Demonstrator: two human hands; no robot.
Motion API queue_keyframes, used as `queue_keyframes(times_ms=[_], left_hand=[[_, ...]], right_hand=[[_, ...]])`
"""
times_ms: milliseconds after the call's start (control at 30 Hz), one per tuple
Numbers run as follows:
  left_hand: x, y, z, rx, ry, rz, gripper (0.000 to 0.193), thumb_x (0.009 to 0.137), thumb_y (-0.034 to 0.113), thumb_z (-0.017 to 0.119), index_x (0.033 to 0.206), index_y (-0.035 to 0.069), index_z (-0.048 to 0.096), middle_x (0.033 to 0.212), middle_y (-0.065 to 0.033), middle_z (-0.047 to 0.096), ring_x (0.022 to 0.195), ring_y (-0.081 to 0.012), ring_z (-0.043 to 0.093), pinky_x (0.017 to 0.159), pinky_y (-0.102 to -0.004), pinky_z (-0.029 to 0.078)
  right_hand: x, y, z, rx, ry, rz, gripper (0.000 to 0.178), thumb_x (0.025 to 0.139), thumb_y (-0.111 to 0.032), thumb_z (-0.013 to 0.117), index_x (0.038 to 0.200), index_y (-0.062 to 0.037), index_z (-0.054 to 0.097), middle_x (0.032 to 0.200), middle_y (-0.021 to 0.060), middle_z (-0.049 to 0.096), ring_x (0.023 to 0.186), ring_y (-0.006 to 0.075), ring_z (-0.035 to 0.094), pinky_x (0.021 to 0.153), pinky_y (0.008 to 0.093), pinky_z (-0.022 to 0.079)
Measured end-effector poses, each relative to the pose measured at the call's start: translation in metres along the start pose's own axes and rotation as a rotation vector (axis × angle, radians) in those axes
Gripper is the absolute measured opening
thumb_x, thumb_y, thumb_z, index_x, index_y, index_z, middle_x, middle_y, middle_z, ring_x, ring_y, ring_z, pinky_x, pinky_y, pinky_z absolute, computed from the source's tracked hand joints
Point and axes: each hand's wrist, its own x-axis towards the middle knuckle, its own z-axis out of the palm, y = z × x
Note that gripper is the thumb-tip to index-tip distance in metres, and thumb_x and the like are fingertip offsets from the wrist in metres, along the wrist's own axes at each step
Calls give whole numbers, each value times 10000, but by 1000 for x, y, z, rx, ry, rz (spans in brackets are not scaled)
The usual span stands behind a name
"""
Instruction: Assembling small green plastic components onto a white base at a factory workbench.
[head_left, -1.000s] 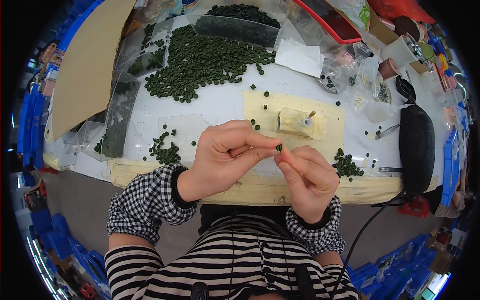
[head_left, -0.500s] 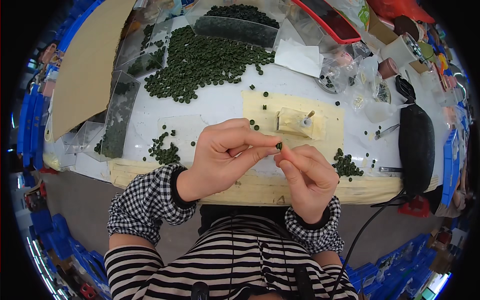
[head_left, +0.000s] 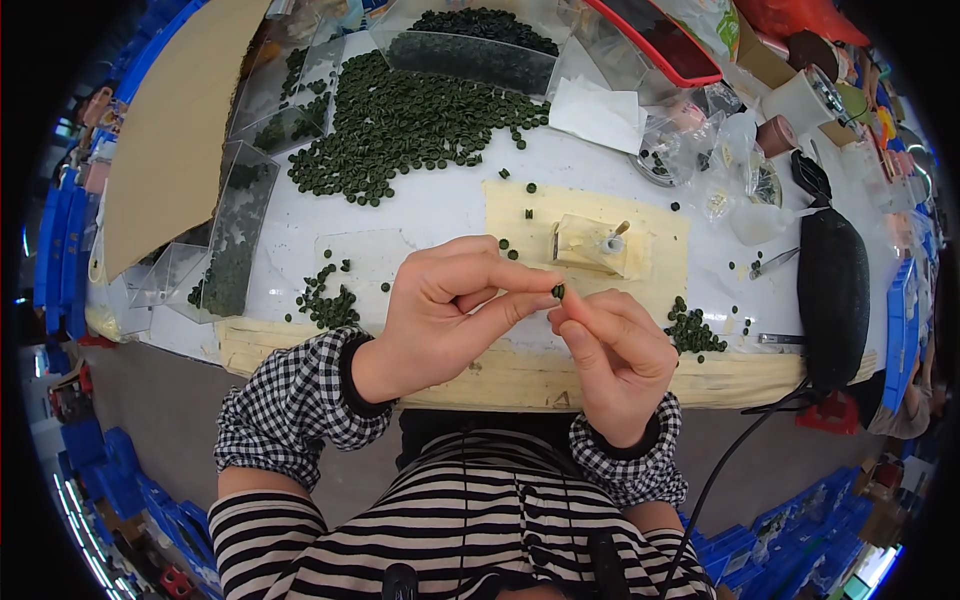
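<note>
Between the thumb and forefinger of my left hand (head_left: 440, 315) is a small round dark green grooved piece (head_left: 558, 292). The fingers of my right hand (head_left: 622, 360) are curled, and a fingertip touches the piece from the right; whether its thumb pinches anything is hidden. Just beyond the hands stands a tape-wrapped block (head_left: 585, 246) with a short peg on top. Similar green pieces lie in a small pile (head_left: 330, 305) left of my left hand and another pile (head_left: 695, 328) right of my right hand.
A large heap of green pieces (head_left: 400, 125) spreads before a clear bin (head_left: 470, 65). Cardboard (head_left: 175, 130) leans at left over clear trays (head_left: 240, 230). At right are a black pouch (head_left: 833, 290), tweezers (head_left: 775, 262) and plastic bags (head_left: 735, 160); a red-cased phone (head_left: 660, 40) lies at the back.
</note>
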Motion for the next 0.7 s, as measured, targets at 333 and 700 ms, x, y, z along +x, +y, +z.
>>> queue_keyframes(times_ms=[333, 700], left_hand=[[1, 1, 2, -190, -12, -174, 197, 773, -6, 720, 969, 12, 708, 615, 66, 345, 558, -31, 314, 529, -197, 276], [1, 2, 1, -146, 3, -114, 222, 754, -35, 721, 971, 10, 707, 609, 58, 349, 558, -35, 329, 532, -198, 296]], right_hand=[[0, -1, 0, -53, 38, -34, 285, 772, 76, 678, 1048, 9, 684, 844, 89, 643, 719, 138, 586, 631, 220, 459], [1, 1, 0, -94, 25, -74, 301, 749, 76, 693, 1042, 6, 688, 844, 92, 646, 731, 163, 594, 657, 234, 466]])
